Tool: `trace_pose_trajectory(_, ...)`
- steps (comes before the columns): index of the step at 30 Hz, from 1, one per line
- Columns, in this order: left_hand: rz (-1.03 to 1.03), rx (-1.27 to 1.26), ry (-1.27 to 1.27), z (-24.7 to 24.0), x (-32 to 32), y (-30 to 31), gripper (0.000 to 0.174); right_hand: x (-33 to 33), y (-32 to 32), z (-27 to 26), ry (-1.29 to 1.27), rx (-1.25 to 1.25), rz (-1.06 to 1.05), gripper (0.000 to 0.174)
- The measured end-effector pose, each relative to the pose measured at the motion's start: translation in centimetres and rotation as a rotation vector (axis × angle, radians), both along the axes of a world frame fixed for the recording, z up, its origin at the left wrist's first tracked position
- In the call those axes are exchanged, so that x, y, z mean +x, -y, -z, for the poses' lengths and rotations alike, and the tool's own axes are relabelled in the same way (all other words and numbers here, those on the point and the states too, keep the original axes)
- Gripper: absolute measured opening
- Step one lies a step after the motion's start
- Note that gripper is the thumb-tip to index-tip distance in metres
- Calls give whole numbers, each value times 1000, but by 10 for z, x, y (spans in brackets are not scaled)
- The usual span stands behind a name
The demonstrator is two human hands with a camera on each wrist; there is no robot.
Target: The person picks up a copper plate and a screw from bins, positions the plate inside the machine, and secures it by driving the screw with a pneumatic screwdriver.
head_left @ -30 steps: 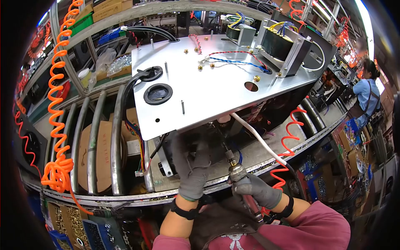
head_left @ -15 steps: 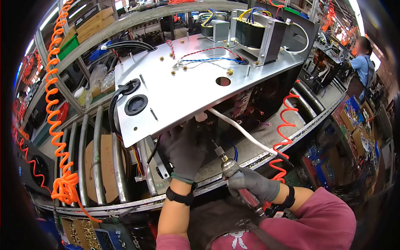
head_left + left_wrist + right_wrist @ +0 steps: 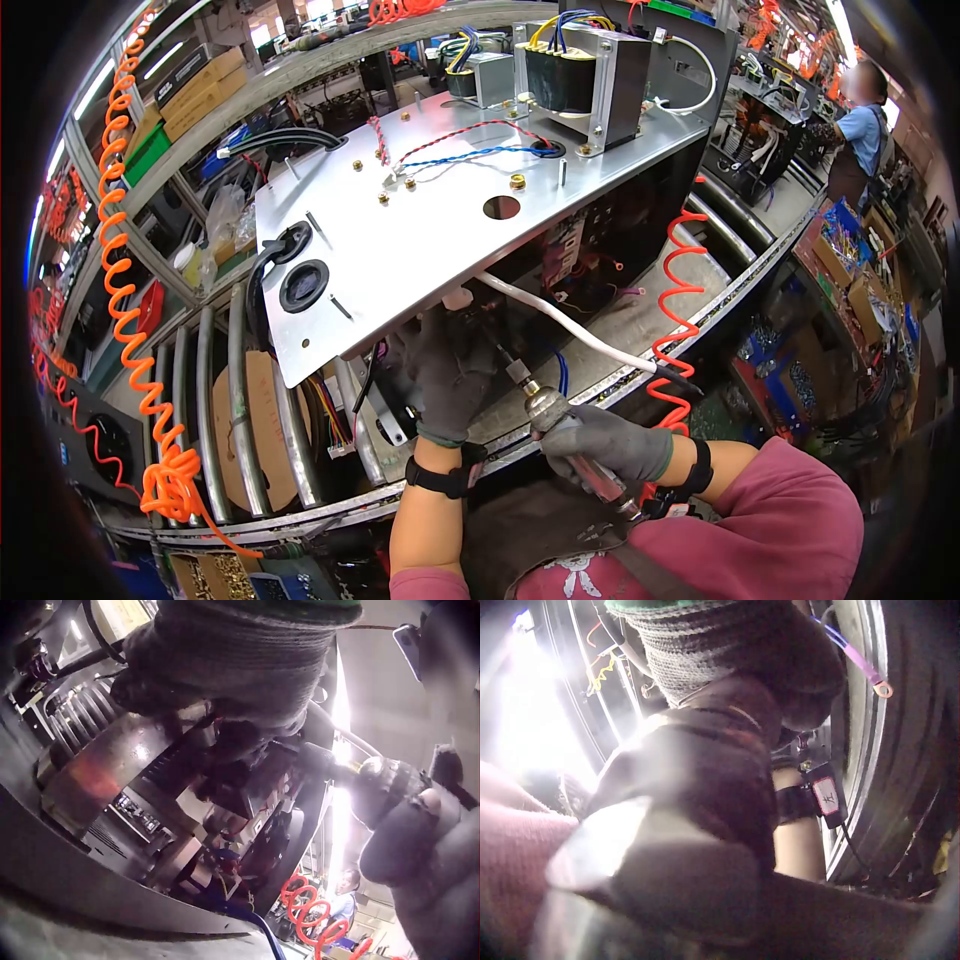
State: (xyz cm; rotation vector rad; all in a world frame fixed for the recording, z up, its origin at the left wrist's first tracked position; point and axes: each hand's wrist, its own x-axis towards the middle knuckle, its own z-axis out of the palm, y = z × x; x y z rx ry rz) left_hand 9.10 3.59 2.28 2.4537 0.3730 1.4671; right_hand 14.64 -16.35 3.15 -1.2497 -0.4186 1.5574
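Observation:
My right hand (image 3: 610,445), in a grey glove, grips a pneumatic screwdriver (image 3: 547,408). The tool slants up and left, its tip close to the dark opening under a silver metal panel (image 3: 430,225). My left hand (image 3: 452,385), gloved too, reaches beneath the panel's front edge beside the bit; its fingertips are hidden in shadow, and I cannot tell what they hold. In the left wrist view, the left glove (image 3: 232,667) covers the work while the screwdriver (image 3: 382,780) points in from the right. A white cable (image 3: 570,312) comes out from under the panel just right of the bit.
The panelled unit rests on a roller conveyor (image 3: 245,420). Transformers (image 3: 565,80) and twisted wires (image 3: 470,150) sit on the panel. Orange coiled hose (image 3: 115,250) hangs at left, red coiled hose (image 3: 675,300) at right. Another person (image 3: 862,135) stands at far right.
The view has shifted, so the panel appears farther left and lower. My left hand stays beneath the panel edge, its fingers moving. The right hand keeps its grip on the screwdriver.

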Motion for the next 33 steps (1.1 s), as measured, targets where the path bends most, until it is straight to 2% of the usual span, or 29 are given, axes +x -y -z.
trace_pose_trajectory(2, 9, -125, 26, 6, 2, -1, 53, 0, -1, -3, 7, -48, -13, 31)
trace_pose_trajectory(9, -5, -95, -28, 9, 0, -3, 56, -2, -3, -4, 33, -47, 8, 29)
trace_pose_trajectory(11, -22, -173, -3, 12, 2, -3, 60, -2, -3, -2, 53, -36, -7, 29)
trace_pose_trajectory(17, -8, -106, -32, 7, -1, -3, 63, -4, -3, -4, 55, -41, 19, 26)
trace_pose_trajectory(23, 47, -212, -18, 6, 0, 0, 63, -4, -4, -5, 62, -52, 17, 24)
trace_pose_trajectory(26, -10, -145, -63, 0, -4, 2, 63, -3, -3, -2, 80, -64, 2, 24)
trace_pose_trajectory(33, 19, -153, -22, 10, -2, -2, 63, -3, -3, -3, 110, -32, -8, 24)
